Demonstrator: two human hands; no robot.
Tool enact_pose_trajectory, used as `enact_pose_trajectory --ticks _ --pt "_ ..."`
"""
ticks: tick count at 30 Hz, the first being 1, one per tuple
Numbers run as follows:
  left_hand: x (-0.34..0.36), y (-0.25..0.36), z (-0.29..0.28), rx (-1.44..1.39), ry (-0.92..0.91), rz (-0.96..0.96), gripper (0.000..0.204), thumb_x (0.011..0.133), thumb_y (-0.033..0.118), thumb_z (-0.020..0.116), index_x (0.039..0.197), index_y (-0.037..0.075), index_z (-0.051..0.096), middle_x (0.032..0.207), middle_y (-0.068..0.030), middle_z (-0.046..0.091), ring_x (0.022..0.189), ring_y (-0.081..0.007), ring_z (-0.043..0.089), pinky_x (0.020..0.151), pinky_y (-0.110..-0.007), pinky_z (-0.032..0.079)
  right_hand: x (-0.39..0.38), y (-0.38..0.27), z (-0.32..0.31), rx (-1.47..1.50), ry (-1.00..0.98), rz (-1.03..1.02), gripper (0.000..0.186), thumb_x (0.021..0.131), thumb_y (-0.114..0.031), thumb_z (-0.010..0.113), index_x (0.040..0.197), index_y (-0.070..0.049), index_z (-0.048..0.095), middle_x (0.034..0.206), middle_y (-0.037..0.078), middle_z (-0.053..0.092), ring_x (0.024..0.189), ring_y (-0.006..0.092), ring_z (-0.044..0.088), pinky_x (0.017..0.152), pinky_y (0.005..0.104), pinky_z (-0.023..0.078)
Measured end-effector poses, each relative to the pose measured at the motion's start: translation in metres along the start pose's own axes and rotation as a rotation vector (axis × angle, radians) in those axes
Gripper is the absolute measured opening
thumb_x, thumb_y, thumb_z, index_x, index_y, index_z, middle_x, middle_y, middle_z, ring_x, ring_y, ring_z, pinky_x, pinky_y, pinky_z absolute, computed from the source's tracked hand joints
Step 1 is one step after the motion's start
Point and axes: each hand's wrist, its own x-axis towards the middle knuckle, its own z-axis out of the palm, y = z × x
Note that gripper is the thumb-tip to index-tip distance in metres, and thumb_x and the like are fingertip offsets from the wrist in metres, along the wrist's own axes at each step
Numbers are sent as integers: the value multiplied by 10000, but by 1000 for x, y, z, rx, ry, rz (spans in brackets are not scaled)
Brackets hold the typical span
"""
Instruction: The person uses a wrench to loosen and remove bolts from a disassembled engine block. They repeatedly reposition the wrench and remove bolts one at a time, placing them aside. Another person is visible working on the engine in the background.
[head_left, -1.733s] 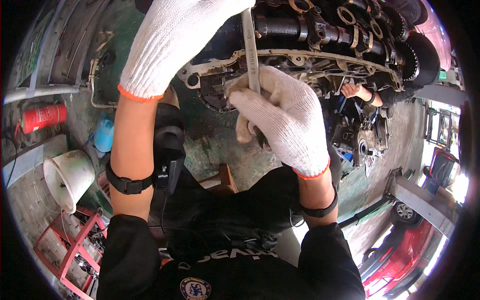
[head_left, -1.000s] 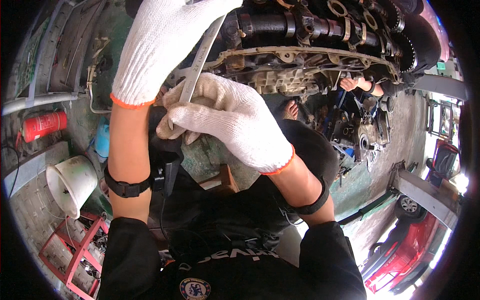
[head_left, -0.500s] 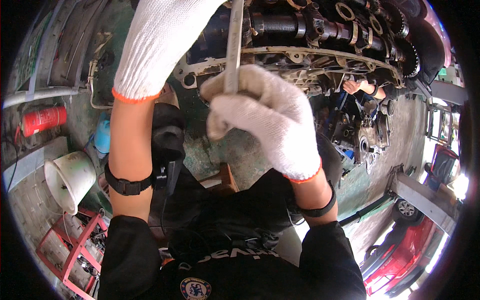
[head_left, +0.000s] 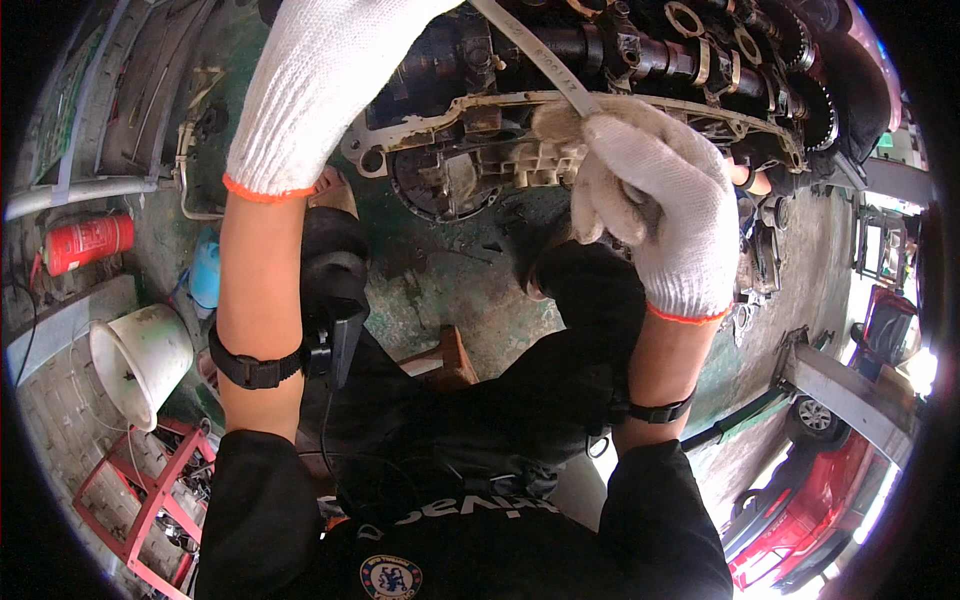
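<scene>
My right hand point(head_left: 660, 200), in a white knit glove with an orange cuff, is closed on the near end of a flat metal wrench point(head_left: 535, 55). The wrench slants up and left over a dark, oily engine head point(head_left: 560, 50); its other end is cut off by the upper edge. My left hand point(head_left: 325, 90), gloved alike, reaches up close to that far end of the wrench. Its fingers lie beyond the picture, so their grip is hidden. Camshafts with round lobes run across the engine head, and toothed sprockets point(head_left: 822, 115) sit at its right end.
Below the engine head, greasy parts lie on the stained floor point(head_left: 440, 290). At the left are a red fire extinguisher point(head_left: 90, 243), a white bucket point(head_left: 150, 360) and a red metal rack point(head_left: 150, 495). A co-worker's arm point(head_left: 750, 178) shows at the right, with a red car point(head_left: 800, 510) beyond.
My right hand has swung to the right and slightly up with the wrench's near end, turning the wrench from nearly upright to slanted. My left hand has barely moved.
</scene>
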Motion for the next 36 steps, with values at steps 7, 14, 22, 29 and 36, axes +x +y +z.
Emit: enact_pose_trajectory --ticks 7,14,22,29,36 --pt "-10 2 10 131 79 86 267 951 230 701 1034 -16 764 804 -16 677 726 -82 562 668 -256 452 5 -1 -11 108 40 -97 342 977 -149 618 1126 156 666 600 74 560 532 179 561 582 296 470" --pt "-13 5 -1 174 -34 54 296 950 244 697 1040 -30 762 804 -66 708 726 -105 596 675 -272 475 6 3 -10 32 -70 -45 414 975 -167 561 1113 218 622 573 98 577 492 224 593 549 324 549" --pt "-4 6 -3 53 -93 88 340 952 256 680 1081 -51 747 812 -105 730 726 -133 645 673 -287 497 7 20 46 88 -385 95 253 974 -109 672 1153 71 666 909 162 770 822 190 751 723 269 581" --pt "-16 15 5 167 -10 49 347 949 261 690 1084 -54 743 770 -90 714 657 -121 626 613 -280 483 12 35 76 271 -409 141 271 970 -27 673 1214 79 620 1032 167 756 942 187 730 795 286 586" --pt "-13 21 7 -60 32 -89 272 948 199 703 1037 -54 745 834 -62 716 730 -108 620 678 -252 476 7 31 80 206 -334 126 171 915 -105 741 1025 16 691 858 57 742 767 106 668 716 273 535"
